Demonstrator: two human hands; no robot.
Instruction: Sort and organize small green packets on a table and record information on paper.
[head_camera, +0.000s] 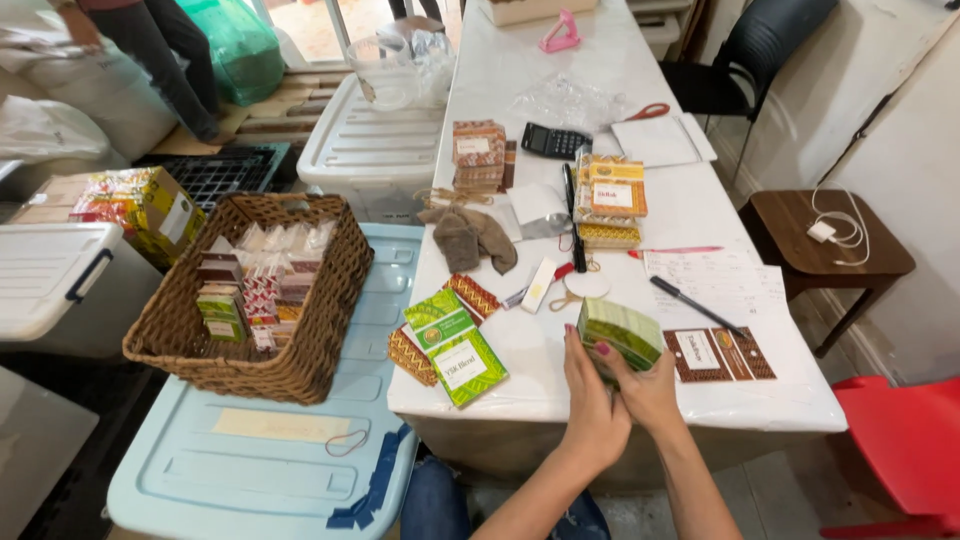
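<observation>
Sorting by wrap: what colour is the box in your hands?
Green box, patterned wrap; head view.

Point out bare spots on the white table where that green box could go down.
Both hands, left hand and right hand, hold the green box. Bare tabletop lies at the near edge between the green flat packs and the brown patterned wrapper. More room lies far up, past the calculator. The middle is crowded: cloth, pens, stacked boxes.

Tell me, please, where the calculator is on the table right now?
The calculator lies toward the far middle of the white table, between the stack of patterned boxes on its left and the notepad on its right.
</observation>
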